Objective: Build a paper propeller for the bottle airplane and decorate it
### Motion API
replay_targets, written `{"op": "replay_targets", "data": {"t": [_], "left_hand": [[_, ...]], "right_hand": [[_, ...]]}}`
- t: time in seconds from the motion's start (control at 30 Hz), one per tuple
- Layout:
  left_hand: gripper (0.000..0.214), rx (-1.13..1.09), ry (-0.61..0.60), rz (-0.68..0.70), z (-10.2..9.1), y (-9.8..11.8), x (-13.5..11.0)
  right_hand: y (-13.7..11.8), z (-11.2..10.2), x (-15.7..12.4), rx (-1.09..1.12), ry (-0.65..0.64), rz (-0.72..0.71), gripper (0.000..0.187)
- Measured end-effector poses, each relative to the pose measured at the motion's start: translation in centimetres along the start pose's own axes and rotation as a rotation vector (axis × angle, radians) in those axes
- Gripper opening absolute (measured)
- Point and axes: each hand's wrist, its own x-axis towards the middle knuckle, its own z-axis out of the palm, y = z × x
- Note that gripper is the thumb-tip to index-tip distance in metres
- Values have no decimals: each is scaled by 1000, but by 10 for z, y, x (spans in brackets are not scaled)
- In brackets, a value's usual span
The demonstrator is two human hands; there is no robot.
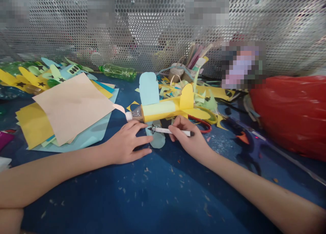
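A bottle plane (163, 109) wrapped in yellow paper lies on the blue table (142, 200), with light-blue wings (149, 88) and a yellow tail fin. My right hand (189, 135) is closed on a white marker (170, 130); its tip rests on the near light-blue wing (158, 141), where a black star outline shows. My left hand (127, 142) lies with fingers spread, pressing the table and the edge of that wing beside the bottle's white cap.
A stack of tan, yellow and blue paper sheets (72, 108) lies at left. Paper cut-outs with stars (33, 78) and a green bottle (118, 72) sit behind. Scissors (203, 123), a glue gun (244, 139) and a red bag (292, 112) are at right. A perforated metal wall stands behind.
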Motion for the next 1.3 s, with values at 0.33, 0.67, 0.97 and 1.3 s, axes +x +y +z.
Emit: {"op": "replay_targets", "data": {"t": [0.33,0.67,0.97,1.3], "left_hand": [[38,-3,2,-3,0,0,0],[39,8,7,-11,1,0,0],[38,1,2,-11,0,0,0],[39,0,10,-8,1,1,0]], "right_hand": [[3,-1,0,-24,32,3,24],[2,-1,0,-20,27,-6,25],[1,-1,-1,-24,27,8,25],[0,-1,0,-8,29,8,25]]}}
